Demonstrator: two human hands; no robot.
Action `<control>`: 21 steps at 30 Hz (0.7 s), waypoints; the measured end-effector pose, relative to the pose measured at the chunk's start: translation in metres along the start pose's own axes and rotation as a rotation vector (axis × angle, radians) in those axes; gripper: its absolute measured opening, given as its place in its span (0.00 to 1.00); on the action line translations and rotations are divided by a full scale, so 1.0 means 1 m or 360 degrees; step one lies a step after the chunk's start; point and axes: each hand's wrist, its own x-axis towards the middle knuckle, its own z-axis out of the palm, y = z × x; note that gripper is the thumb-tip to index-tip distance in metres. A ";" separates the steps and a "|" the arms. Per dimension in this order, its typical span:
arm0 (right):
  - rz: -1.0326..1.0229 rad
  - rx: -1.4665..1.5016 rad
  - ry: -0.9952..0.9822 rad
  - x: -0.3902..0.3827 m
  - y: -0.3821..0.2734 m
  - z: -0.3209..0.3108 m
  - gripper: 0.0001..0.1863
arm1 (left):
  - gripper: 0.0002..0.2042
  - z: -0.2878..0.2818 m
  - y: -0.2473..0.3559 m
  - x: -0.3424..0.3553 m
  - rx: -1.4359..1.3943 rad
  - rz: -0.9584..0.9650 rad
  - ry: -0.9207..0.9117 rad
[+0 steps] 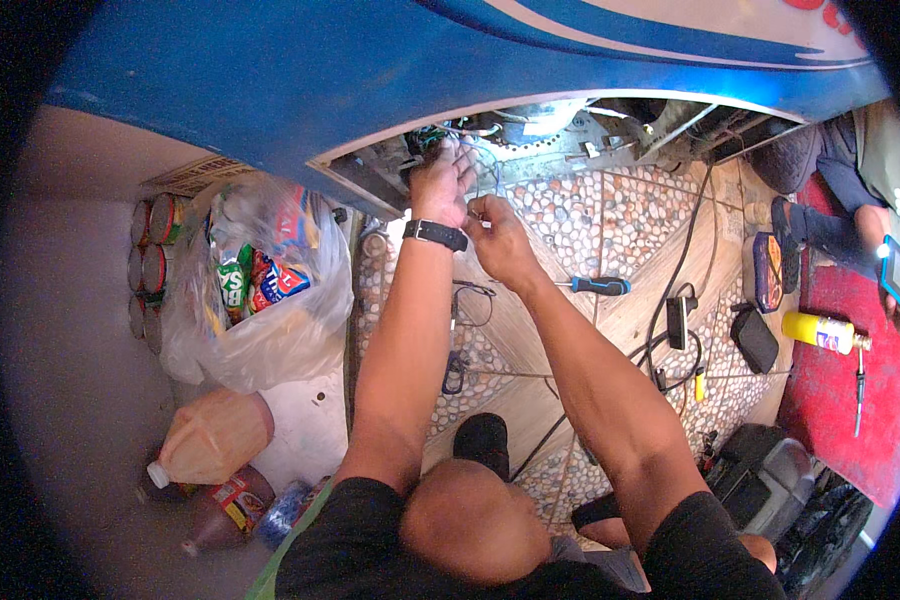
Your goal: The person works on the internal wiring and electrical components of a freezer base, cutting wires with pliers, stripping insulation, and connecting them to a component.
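Observation:
A blue cabinet (300,90) with a pale stripe has an uncovered lower bay, and its metal base (570,150) shows inside. My left hand (442,190), with a black wristwatch (435,235) on the wrist, reaches into the bay's left end. Its fingers are curled at a bundle of dark and coloured wires (427,138), partly hiding them. Just below and right of it, my right hand (502,240) is closed in a pinch close to the left wrist. Thin wires hang nearby, but what lies between those fingertips is too small to make out.
A blue-handled screwdriver (600,286) and a black power strip (678,318) with cords lie on the pebbled tile. A yellow gas canister (818,330) lies on a red mat (840,400). Another person's hand holds a phone (897,268). Left are a plastic bag (310,340) and a jug (215,435).

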 end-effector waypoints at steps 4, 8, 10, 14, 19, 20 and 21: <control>0.0221 0.0080 -0.0066 0.002 0.004 -0.013 0.10 | 0.12 -0.016 0.008 -0.003 0.0023 -0.0002 -0.0121; 0.0572 0.0513 -0.0172 -0.006 0.002 -0.033 0.10 | 0.15 -0.012 0.008 -0.023 0.0037 0.0089 -0.0165; 0.0468 0.0233 -0.0262 -0.019 0.010 -0.043 0.12 | 0.18 -0.023 0.005 -0.023 0.0020 0.0188 -0.0229; 0.0376 -0.0235 -0.0474 -0.067 0.011 -0.070 0.14 | 0.18 -0.026 -0.001 -0.024 0.0036 0.0277 -0.0240; 0.0249 -0.0508 -0.0696 -0.126 0.005 -0.081 0.13 | 0.17 -0.026 -0.005 -0.021 0.0075 0.0385 -0.0160; 0.0270 -0.0595 -0.0706 -0.138 0.005 -0.082 0.13 | 0.17 -0.024 -0.007 -0.021 0.0082 0.0400 -0.0153; 0.0299 -0.0687 -0.0714 -0.148 0.006 -0.084 0.13 | 0.15 -0.020 -0.009 -0.021 0.0103 0.0386 -0.0105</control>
